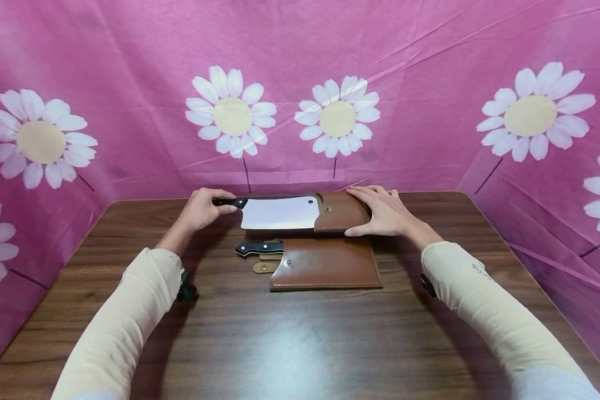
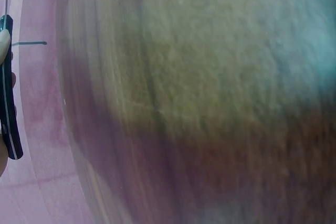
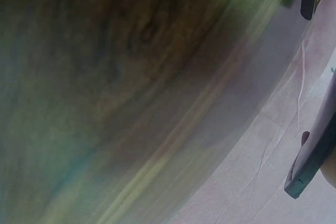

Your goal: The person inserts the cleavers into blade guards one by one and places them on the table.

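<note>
My left hand (image 1: 200, 208) grips the black riveted handle (image 2: 8, 98) of a cleaver, seen at the back of the table in the head view. Its broad shiny blade (image 1: 277, 213) points right, with the far end at the mouth of a brown leather sheath (image 1: 341, 213). How much of the blade is inside is hidden. My right hand (image 1: 386, 212) holds that sheath by its right end, thumb along the near edge and fingers over the far edge. Part of the sheath's edge (image 3: 315, 156) shows in the right wrist view.
Just in front lies a second brown sheath (image 1: 327, 266) with another cleaver's black handle (image 1: 260, 248) sticking out on the left. Its snap strap (image 1: 265, 268) lies unfastened. Behind the wooden table (image 1: 230, 344) hangs a pink cloth (image 1: 290, 33) with daisies.
</note>
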The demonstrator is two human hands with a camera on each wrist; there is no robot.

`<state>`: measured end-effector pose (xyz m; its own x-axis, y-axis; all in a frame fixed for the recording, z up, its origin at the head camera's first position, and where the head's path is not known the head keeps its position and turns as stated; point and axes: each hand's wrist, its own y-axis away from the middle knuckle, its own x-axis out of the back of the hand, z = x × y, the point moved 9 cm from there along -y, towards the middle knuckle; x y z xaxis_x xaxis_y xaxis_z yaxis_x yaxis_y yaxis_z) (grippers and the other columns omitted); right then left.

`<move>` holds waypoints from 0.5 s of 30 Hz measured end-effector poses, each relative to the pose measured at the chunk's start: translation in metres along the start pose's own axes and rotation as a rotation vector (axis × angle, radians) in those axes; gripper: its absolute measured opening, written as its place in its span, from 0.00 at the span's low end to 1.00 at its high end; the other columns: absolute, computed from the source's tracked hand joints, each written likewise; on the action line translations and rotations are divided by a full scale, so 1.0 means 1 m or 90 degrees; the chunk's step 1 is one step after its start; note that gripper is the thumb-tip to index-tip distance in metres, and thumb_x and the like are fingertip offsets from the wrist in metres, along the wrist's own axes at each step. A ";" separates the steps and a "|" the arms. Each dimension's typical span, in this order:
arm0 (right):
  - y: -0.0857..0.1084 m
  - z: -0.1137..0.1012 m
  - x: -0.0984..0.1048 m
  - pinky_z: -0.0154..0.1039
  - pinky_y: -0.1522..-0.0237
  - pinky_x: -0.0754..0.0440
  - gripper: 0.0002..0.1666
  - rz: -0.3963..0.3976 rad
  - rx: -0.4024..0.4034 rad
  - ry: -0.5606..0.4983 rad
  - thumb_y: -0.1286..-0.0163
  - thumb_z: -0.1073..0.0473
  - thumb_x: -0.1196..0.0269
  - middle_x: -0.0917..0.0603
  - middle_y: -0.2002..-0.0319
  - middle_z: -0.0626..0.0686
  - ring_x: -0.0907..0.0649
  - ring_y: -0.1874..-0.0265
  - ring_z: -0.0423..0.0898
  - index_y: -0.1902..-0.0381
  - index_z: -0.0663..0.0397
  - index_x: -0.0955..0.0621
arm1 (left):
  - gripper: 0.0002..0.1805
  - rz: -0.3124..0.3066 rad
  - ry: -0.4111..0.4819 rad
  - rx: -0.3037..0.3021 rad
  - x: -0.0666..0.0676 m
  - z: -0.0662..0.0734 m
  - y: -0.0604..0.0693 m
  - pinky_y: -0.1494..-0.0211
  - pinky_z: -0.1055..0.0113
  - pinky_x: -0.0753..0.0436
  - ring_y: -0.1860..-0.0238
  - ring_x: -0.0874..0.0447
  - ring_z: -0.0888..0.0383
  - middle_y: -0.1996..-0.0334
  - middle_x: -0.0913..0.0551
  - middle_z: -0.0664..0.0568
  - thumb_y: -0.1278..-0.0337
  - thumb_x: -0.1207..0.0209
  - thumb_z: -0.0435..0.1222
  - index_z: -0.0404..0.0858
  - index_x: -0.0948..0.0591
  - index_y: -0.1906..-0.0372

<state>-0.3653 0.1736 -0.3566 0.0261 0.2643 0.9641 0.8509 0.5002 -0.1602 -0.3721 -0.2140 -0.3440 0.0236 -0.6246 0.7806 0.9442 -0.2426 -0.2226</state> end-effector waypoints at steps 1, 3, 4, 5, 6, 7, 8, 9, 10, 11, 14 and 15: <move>0.000 0.000 0.000 0.58 0.48 0.38 0.71 0.001 -0.001 0.001 0.58 0.17 0.30 0.34 0.25 0.53 0.36 0.31 0.56 0.22 0.44 0.35 | 0.15 0.002 0.002 0.001 0.000 0.000 0.000 0.51 0.55 0.24 0.56 0.18 0.48 0.54 0.12 0.42 0.42 0.28 0.37 0.37 0.11 0.51; 0.000 -0.001 0.000 0.58 0.48 0.38 0.71 0.003 -0.003 0.003 0.58 0.17 0.30 0.33 0.25 0.53 0.35 0.31 0.56 0.22 0.44 0.35 | 0.15 0.005 0.005 0.002 0.000 0.001 -0.001 0.50 0.55 0.24 0.55 0.17 0.48 0.55 0.11 0.43 0.43 0.28 0.37 0.37 0.11 0.52; 0.000 -0.001 0.000 0.58 0.48 0.38 0.70 0.003 -0.003 0.006 0.58 0.16 0.30 0.33 0.25 0.53 0.35 0.31 0.56 0.22 0.44 0.35 | 0.15 0.006 0.006 0.002 0.001 0.002 -0.001 0.49 0.54 0.24 0.55 0.17 0.48 0.55 0.11 0.43 0.43 0.28 0.37 0.37 0.11 0.52; 0.000 -0.001 0.000 0.58 0.48 0.38 0.71 0.004 -0.003 0.007 0.58 0.16 0.30 0.33 0.25 0.53 0.35 0.31 0.56 0.22 0.44 0.35 | 0.14 0.006 0.008 0.002 0.001 0.002 -0.001 0.49 0.54 0.24 0.55 0.17 0.48 0.55 0.11 0.43 0.43 0.28 0.37 0.37 0.11 0.52; -0.001 -0.002 0.000 0.58 0.48 0.38 0.71 0.004 -0.002 0.008 0.58 0.16 0.31 0.33 0.25 0.53 0.35 0.31 0.56 0.22 0.44 0.35 | 0.14 0.006 0.010 0.002 0.001 0.002 -0.001 0.49 0.54 0.24 0.55 0.17 0.48 0.56 0.11 0.43 0.43 0.28 0.37 0.37 0.11 0.52; -0.001 -0.002 0.000 0.58 0.48 0.38 0.71 0.004 -0.001 0.009 0.58 0.16 0.31 0.33 0.25 0.53 0.35 0.31 0.56 0.22 0.44 0.35 | 0.14 0.006 0.011 0.004 0.001 0.002 -0.001 0.49 0.54 0.24 0.54 0.17 0.48 0.55 0.11 0.43 0.43 0.28 0.37 0.37 0.11 0.52; -0.001 -0.003 -0.001 0.58 0.48 0.38 0.71 0.003 0.000 0.010 0.58 0.16 0.31 0.34 0.25 0.53 0.35 0.31 0.56 0.22 0.44 0.36 | 0.14 0.005 0.011 0.005 0.001 0.002 -0.001 0.49 0.54 0.24 0.54 0.17 0.48 0.55 0.11 0.43 0.43 0.28 0.37 0.37 0.11 0.52; -0.001 -0.004 -0.001 0.58 0.48 0.38 0.71 0.003 0.002 0.011 0.58 0.16 0.31 0.34 0.25 0.53 0.35 0.30 0.56 0.22 0.44 0.36 | 0.14 0.004 0.010 0.005 0.002 0.002 -0.001 0.49 0.54 0.24 0.54 0.17 0.48 0.55 0.11 0.43 0.43 0.28 0.37 0.37 0.11 0.52; -0.001 -0.005 -0.001 0.58 0.48 0.38 0.71 0.004 0.004 0.010 0.58 0.15 0.31 0.34 0.25 0.53 0.35 0.30 0.56 0.22 0.44 0.36 | 0.15 0.003 0.009 0.005 0.002 0.002 0.000 0.49 0.54 0.24 0.54 0.17 0.48 0.54 0.11 0.43 0.42 0.28 0.37 0.37 0.11 0.52; -0.001 -0.006 -0.001 0.58 0.47 0.38 0.71 0.005 0.006 0.010 0.58 0.15 0.31 0.34 0.25 0.53 0.36 0.30 0.56 0.22 0.44 0.35 | 0.15 0.003 0.009 0.005 0.002 0.001 0.000 0.49 0.55 0.24 0.54 0.17 0.48 0.54 0.11 0.43 0.42 0.28 0.37 0.37 0.11 0.52; -0.001 -0.009 -0.001 0.58 0.47 0.38 0.71 0.004 0.008 0.010 0.58 0.15 0.31 0.34 0.25 0.53 0.36 0.30 0.56 0.22 0.44 0.35 | 0.15 0.002 0.006 0.004 0.001 0.003 0.001 0.52 0.56 0.24 0.56 0.18 0.49 0.54 0.12 0.42 0.42 0.28 0.37 0.37 0.11 0.51; -0.001 -0.010 -0.001 0.58 0.48 0.38 0.71 0.003 0.008 0.009 0.58 0.15 0.31 0.34 0.25 0.53 0.36 0.30 0.56 0.22 0.44 0.35 | 0.15 0.002 0.006 0.002 0.001 0.003 0.001 0.52 0.56 0.25 0.56 0.18 0.49 0.54 0.12 0.42 0.42 0.28 0.37 0.36 0.11 0.51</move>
<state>-0.3609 0.1641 -0.3550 0.0376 0.2556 0.9660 0.8437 0.5099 -0.1678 -0.3696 -0.2125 -0.3416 0.0236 -0.6328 0.7740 0.9454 -0.2377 -0.2231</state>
